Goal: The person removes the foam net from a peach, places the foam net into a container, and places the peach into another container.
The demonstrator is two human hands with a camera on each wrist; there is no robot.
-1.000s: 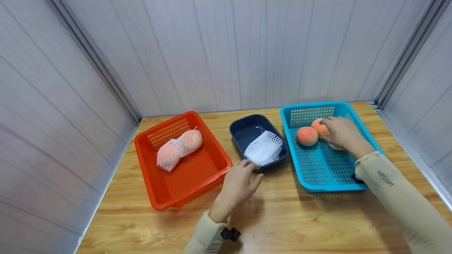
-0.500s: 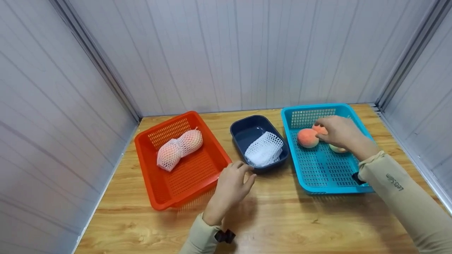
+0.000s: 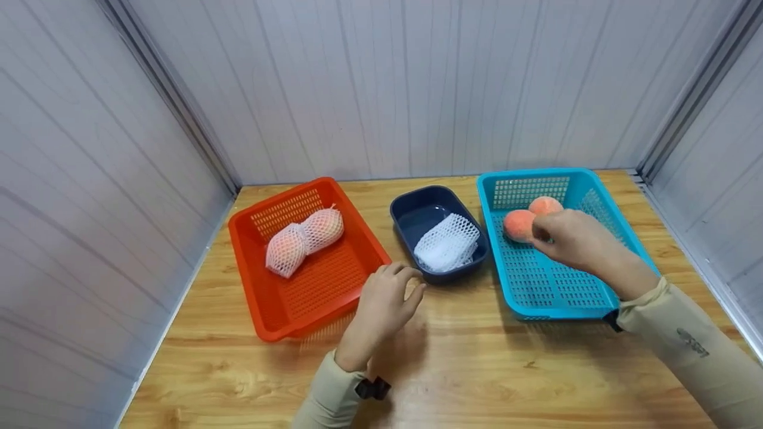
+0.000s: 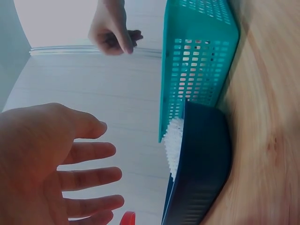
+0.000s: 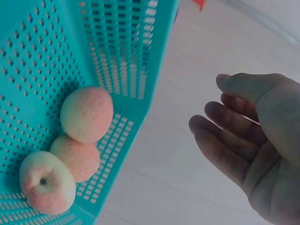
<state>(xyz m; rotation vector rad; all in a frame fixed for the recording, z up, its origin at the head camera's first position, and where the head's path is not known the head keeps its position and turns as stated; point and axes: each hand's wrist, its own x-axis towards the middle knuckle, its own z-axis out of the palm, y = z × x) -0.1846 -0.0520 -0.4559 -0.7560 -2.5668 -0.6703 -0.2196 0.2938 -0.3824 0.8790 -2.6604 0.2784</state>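
Observation:
Three peaches lie in the blue basket (image 3: 506,280), all showing in the right wrist view: a pinkish one (image 5: 86,115), another (image 5: 77,157) touching it, and a paler one (image 5: 47,183) with its stem hollow up. My right hand (image 3: 575,241) hovers over this basket with nothing in it, fingers loosely bent, and covers the pale peach in the head view. My left hand (image 3: 384,304), also holding nothing, is over the table in front of the navy tray (image 3: 417,220), its fingers spread in the left wrist view. White foam fruit nets (image 3: 447,244) lie in that tray.
On the left stands a red basket (image 3: 322,286) holding two fruits (image 3: 304,238) wrapped in white foam net. The navy tray sits between the two baskets. Pale panel walls (image 3: 369,89) close off the back and sides of the wooden table (image 3: 477,369).
My right hand has drawn back and up from the peaches, empty, uncovering the rear one in the head view. My left hand has shifted slightly left, away from the navy tray.

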